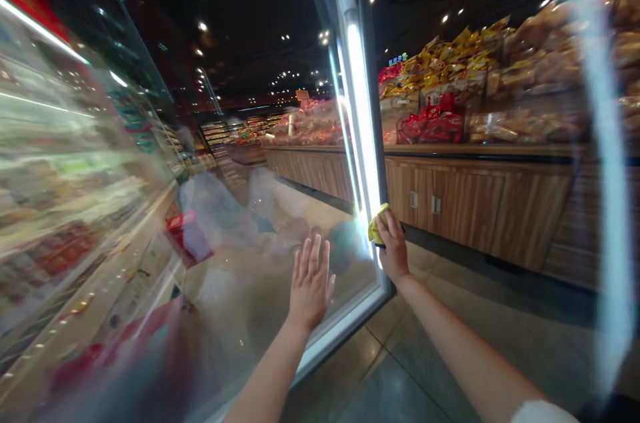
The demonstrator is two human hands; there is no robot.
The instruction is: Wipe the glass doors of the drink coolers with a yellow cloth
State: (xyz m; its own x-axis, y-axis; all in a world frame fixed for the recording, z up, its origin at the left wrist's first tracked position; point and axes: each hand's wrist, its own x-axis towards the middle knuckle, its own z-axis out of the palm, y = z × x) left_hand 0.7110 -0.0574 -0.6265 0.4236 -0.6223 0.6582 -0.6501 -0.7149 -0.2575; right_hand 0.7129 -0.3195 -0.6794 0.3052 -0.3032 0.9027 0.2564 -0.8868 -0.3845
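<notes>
The left hand (310, 283) is flat and open by the big glass door (240, 316), its fingers a little apart. The right hand's fingers press a yellow cloth (379, 226) on the bright light strip (364, 136) at the door's edge. Past those fingers is a wooden counter (450, 203) with shiny snack bags (440, 70) on top.

The door (240, 316) has a clear, glossy pane that looks like glass, smooth and reflective, in a frame with a smooth, metal-like finish. The cloth (379, 224) looks soft and matt. The cabinets (450, 203) show streaky wood grain; the floor tiles (400, 376) have a faint sheen. The bags (433, 120) look like shiny, crinkled plastic.
</notes>
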